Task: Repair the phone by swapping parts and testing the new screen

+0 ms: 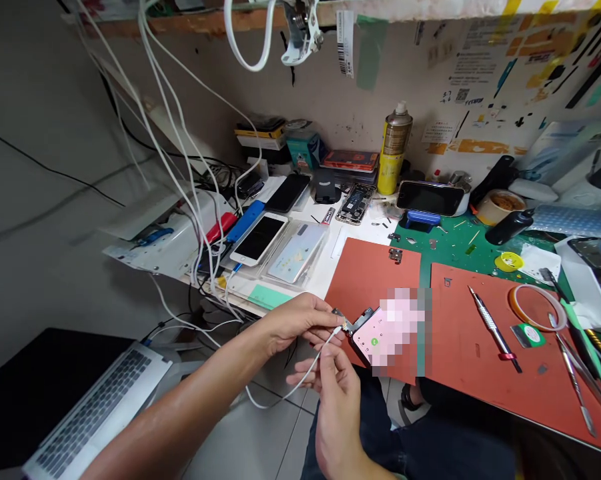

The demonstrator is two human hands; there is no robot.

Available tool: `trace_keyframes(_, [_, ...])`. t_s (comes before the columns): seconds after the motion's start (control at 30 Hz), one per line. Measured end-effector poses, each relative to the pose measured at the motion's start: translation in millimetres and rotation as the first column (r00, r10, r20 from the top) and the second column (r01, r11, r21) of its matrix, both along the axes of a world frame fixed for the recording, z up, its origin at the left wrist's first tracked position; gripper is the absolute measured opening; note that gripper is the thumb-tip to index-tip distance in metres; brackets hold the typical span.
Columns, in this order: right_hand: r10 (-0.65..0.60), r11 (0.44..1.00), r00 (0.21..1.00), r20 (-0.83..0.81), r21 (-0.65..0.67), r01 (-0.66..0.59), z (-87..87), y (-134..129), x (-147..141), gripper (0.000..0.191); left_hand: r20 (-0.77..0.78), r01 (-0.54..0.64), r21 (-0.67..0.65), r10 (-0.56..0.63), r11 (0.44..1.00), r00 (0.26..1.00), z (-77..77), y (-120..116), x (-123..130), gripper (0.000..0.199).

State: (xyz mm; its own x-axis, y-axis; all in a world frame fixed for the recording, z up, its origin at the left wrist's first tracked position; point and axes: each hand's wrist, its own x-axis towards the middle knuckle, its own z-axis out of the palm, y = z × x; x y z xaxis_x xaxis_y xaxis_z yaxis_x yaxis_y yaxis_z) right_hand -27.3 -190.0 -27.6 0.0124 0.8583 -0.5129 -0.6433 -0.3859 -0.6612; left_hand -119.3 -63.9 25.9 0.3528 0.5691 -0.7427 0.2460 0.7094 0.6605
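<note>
My left hand [307, 321] reaches in from the left, thumb and fingers pinched on a small port part [346, 327] at the lower end of a phone [367, 340]. The phone's pink screen is lit, partly blurred out, and shows a green call button. It lies at the edge of an orange mat. The plug of a white charging cable [313, 365] meets the small port part; whether it is fully seated I cannot tell. My right hand [337, 393] is closed on this cable just below the plug, with the other fingers loosely curled.
Orange mats [460, 320] carry a precision screwdriver [494, 328], a tape roll [537, 308] and tweezers. Behind are a white phone [259, 239], an opened phone [355, 203] and a yellow spray can [395, 150]. White cables hang at left above a laptop [95, 407].
</note>
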Motion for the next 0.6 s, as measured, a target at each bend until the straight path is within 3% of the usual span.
trace_keyframes(0.33, [-0.052, 0.999, 0.998, -0.038, -0.004, 0.052, 1.6, 9.5, -2.2, 0.059, -0.019, -0.004, -0.017, 0.003, 1.0, 1.0, -1.4, 2.9, 3.0, 0.048])
trace_keyframes(0.6, [-0.123, 0.992, 0.986, -0.113, 0.027, 0.127, 6.4, 16.2, -3.7, 0.055, -0.012, 0.007, 0.03, -0.006, 1.0, 1.0, 9.4, 0.9, 9.5, 0.039])
